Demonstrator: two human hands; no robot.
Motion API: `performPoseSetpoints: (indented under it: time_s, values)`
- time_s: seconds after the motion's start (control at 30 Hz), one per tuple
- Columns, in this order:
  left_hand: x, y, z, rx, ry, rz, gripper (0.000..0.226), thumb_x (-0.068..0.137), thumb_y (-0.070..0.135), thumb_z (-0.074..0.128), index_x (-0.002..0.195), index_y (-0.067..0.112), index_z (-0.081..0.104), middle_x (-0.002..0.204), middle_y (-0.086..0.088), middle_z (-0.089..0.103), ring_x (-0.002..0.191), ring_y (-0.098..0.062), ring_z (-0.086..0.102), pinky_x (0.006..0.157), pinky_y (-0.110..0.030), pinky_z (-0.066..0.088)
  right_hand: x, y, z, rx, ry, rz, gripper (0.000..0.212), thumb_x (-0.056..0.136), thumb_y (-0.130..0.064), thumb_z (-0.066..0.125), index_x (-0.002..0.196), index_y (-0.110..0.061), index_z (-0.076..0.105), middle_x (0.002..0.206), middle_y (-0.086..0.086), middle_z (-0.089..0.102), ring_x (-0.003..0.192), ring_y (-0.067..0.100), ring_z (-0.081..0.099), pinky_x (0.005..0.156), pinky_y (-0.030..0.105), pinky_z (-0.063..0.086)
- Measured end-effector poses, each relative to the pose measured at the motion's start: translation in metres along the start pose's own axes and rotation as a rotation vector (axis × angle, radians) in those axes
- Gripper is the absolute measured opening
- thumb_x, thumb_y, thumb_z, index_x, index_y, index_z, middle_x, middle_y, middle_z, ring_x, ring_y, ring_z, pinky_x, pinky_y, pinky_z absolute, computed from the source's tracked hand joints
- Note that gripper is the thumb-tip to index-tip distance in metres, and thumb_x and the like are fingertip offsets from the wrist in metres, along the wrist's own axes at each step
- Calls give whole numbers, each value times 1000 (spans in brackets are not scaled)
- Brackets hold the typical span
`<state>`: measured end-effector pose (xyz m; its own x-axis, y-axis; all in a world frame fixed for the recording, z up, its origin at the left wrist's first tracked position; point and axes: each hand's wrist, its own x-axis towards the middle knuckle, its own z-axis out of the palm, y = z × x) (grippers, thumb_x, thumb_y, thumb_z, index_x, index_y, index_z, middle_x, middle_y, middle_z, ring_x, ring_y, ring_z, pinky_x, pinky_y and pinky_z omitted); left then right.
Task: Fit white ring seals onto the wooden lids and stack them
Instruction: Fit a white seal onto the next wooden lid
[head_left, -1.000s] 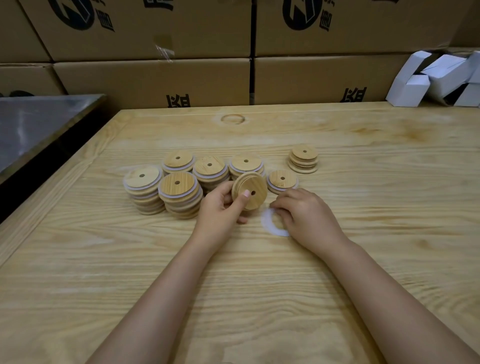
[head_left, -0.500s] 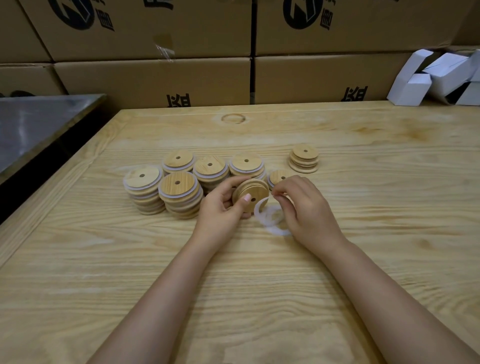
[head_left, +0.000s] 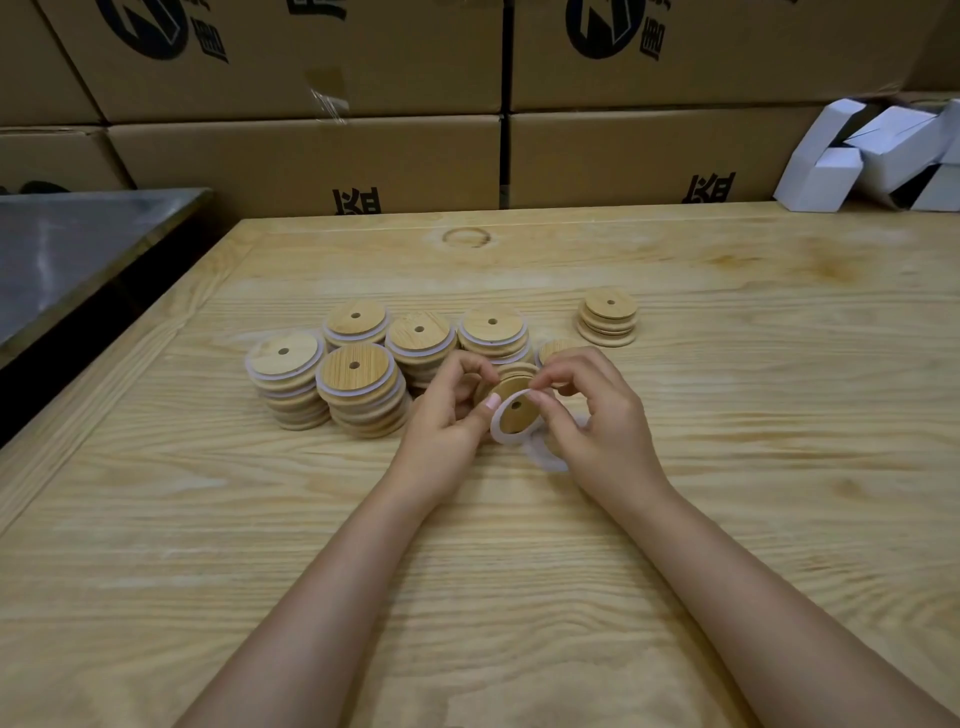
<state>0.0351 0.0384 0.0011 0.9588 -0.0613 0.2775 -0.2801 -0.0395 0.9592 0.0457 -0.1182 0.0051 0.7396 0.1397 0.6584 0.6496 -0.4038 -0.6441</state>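
Observation:
My left hand (head_left: 447, 415) holds a round wooden lid (head_left: 511, 402) on edge, a little above the table. My right hand (head_left: 597, 415) pinches a white ring seal (head_left: 500, 431) that lies partly around the lid's rim. More white rings (head_left: 545, 457) lie on the table under my right hand. Several stacks of lids with white seals (head_left: 358, 389) stand to the left and behind. A short stack of bare wooden lids (head_left: 608, 317) stands at the back right. Another low stack (head_left: 553, 349) shows partly behind my right fingers.
The work lies on a pale wooden table (head_left: 727, 467). Brown cardboard boxes (head_left: 311, 156) form a wall along its far edge. White folded cartons (head_left: 872, 156) are piled at the back right. A grey metal surface (head_left: 78, 249) sits beyond the left edge.
My right hand lifted a white ring off the table and brought it onto the lid. My left hand tilted the lid toward the right hand.

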Motion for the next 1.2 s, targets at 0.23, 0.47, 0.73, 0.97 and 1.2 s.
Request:
performPoseSetpoints:
  time_s: [0.23,0.47,0.73,0.97,1.2]
  values:
    - [-1,-2,0,-16,-23,24,2,86,25,54,86,27,55,78,9,64,78,-12,62,70,-40,57,1,2,1,180,56,167,15,81,-2,66,82,-17,62,94,-4,63,96,13,61,80,39,51]
    - [1,-6,2,156,48,71,4,86,36,52,83,39,52,77,12,62,77,-15,60,73,-61,51,1,2,1,188,57,184,16,81,-4,67,81,-20,64,91,-6,64,91,7,60,76,19,48]
    - [0,-8,2,214,88,91,5,88,34,50,84,33,48,76,8,62,73,-11,61,72,-57,52,2,0,1,163,67,208,20,82,-2,65,79,-21,63,86,-10,63,85,6,59,74,17,46]
    - [2,-12,2,131,89,59,10,90,22,52,82,28,48,73,10,65,74,-11,64,67,-43,57,2,0,0,171,63,255,30,84,-2,63,78,-31,60,85,-10,64,86,11,61,78,31,51]
    - [5,-14,4,39,113,9,13,92,15,54,84,22,48,73,9,67,77,-13,66,66,-38,59,2,2,-1,243,70,323,28,85,-1,63,77,-28,62,89,-2,66,92,15,63,85,33,52]
